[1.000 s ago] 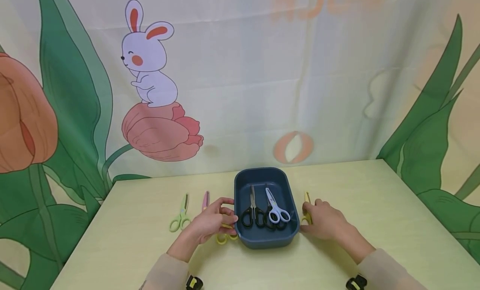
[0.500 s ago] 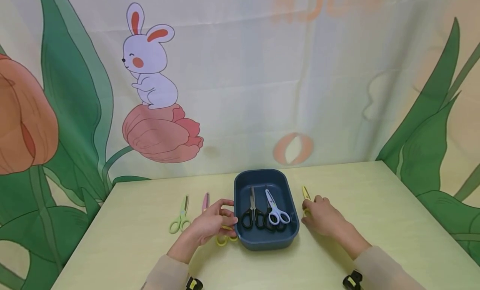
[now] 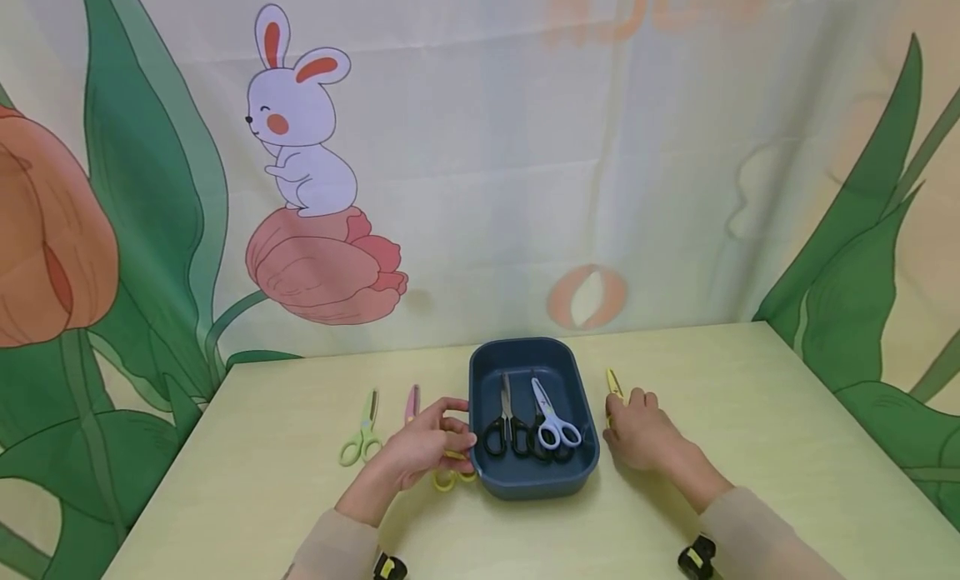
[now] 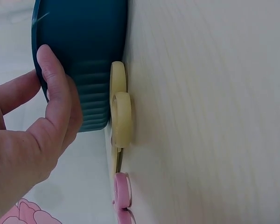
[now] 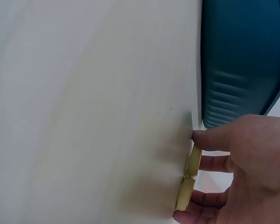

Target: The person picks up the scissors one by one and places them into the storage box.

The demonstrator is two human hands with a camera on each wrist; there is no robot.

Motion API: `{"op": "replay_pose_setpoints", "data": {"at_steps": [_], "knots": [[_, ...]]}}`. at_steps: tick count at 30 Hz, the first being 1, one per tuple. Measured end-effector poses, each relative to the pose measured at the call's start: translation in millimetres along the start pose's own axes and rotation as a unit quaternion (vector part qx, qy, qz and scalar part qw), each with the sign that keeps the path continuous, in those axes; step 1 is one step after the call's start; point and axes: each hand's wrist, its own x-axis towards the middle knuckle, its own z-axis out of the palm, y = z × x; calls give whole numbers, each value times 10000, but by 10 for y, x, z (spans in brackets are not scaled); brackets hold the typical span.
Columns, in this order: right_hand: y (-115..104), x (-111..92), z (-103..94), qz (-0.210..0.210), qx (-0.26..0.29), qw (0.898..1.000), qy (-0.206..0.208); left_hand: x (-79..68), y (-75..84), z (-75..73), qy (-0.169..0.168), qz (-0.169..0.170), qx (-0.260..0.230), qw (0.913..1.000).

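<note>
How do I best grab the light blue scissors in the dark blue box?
Probably by the finger loops, reaching down from above, near side: the light blue scissors lie over black-handled scissors, loops toward the person, blades pointing away, and the box has walls all around them.

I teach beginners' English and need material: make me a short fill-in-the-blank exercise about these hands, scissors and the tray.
1. In the head view, the left hand touches the blue tray at its ____ (left or right) side.
2. The scissors gripped by the right hand are ____ in color.
3. Inside the tray, the pale scissors lie partly over a pair with ____ handles.
4. The leftmost scissors on the table are ____.

Missing words: left; yellow; black; green.
</note>
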Motion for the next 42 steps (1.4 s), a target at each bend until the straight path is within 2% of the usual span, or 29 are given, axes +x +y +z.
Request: {"op": "replay_pose_setpoints", "data": {"at_steps": [12,23,32,42], "knots": [[-12,55,22,247,-118,9996,-114,7,-7,-15,-99,25,-22,9999],[-71,33,-118,233,30,9997,-54,-4,-2,-14,-77,-21,-50,10000],[-163,-2,-235,77,118,9997,199,14,-20,-18,-43,-45,-53,10000],[-307,-61,-391,-237,35,9968,757,5,9,-18,-70,-20,26,10000]]}}
